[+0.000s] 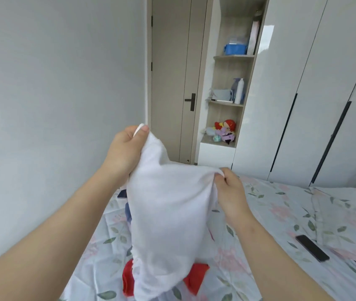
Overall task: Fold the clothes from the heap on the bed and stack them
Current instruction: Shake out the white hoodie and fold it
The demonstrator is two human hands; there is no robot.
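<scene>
The white garment hangs in the air over the bed, held up by two hands at its top edge. The left hand is the higher one. Its grip is closed tight, with the thumb pressed down on a ribbed hem bunched against the curled fingers. The right hand, lower and to the right, pinches a fold of the cloth between thumb and fingertips in a nearly closed grip. Between the two grips the upper edge slopes down to the right. Below them the cloth drapes loose, and its lower end reaches the clothes on the bed.

Under it lies one red garment, showing as two patches either side of the white cloth. Behind its left edge is a bit of dark blue cloth; how many pieces lie hidden there cannot be told. The bed, in a floral sheet, spreads bare to the right of the heap as far as one black phone, well apart from the clothes. The bed's left edge runs close along a plain wall.

Beyond the bed stand one closed door, an open shelf unit with three loaded levels, and a white wardrobe with two long dark handles. Plush toys sit on the lowest level and a blue box on the highest.
</scene>
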